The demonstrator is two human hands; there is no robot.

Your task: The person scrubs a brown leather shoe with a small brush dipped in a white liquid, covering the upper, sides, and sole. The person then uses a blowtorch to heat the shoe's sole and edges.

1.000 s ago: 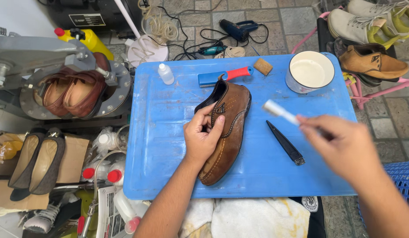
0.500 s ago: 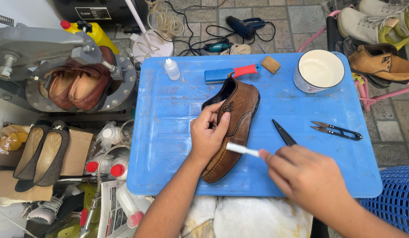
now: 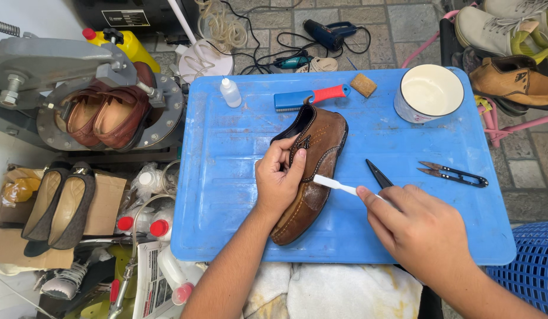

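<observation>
Right hand [image 3: 418,230], closed on white toothbrush-like brush [image 3: 336,186], has swung from 2 o'clock; bristles now touching brown leather stitched shoe [image 3: 312,171] mid-tray; wet patch spreading. Left hand [image 3: 279,180] still pinches collar, 9 o'clock side.

Blue tray [image 3: 227,177]: brown shoe [image 3: 312,171], brush [image 3: 309,97], white bowl [image 3: 429,93], snips [image 3: 454,173]

Single head-worn view, looking steeply down from above and slightly behind the work surface; the blue tray [image 3: 227,177] fills the centre of the frame at close range, its far edge toward the top. The person's forearms enter from the bottom edge, the left hand [image 3: 278,183] at centre and the right hand [image 3: 418,227] at lower right. Surrounding floor and a shoe press [image 3: 79,88] occupy the left margin; a pink rack [image 3: 492,127] sits upper right.
</observation>
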